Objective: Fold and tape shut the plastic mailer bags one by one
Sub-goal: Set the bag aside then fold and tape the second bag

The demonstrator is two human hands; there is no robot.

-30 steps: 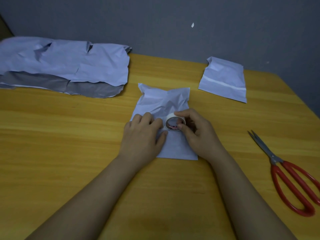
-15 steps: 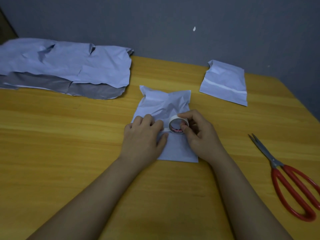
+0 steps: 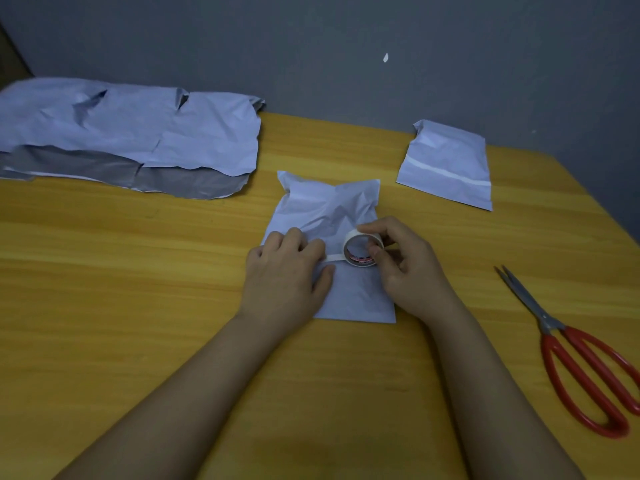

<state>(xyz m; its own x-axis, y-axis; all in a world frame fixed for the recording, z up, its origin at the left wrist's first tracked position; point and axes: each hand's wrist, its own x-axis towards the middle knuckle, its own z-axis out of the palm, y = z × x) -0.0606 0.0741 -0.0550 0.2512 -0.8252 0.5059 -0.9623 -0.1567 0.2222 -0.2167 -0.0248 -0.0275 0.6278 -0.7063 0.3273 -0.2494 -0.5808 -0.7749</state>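
A folded white mailer bag (image 3: 325, 209) lies in the middle of the wooden table (image 3: 138, 271). My left hand (image 3: 287, 271) presses flat on its left side, fingertips on the free end of a white tape strip (image 3: 335, 258). My right hand (image 3: 405, 265) grips a small roll of white tape (image 3: 363, 251) standing on the bag, with thumb and fingers around its rim. The strip runs from the roll to my left fingers across the fold.
A stack of flat white and grey mailer bags (image 3: 131, 140) lies at the back left. One taped mailer bag (image 3: 446, 164) rests at the back right. Red-handled scissors (image 3: 575, 351) lie shut at the right edge. A grey wall stands behind the table.
My right hand has rolled the tape roll to the right, away from my left hand, and a short strip of tape now shows between them. The left hand stays pressed on the bag.
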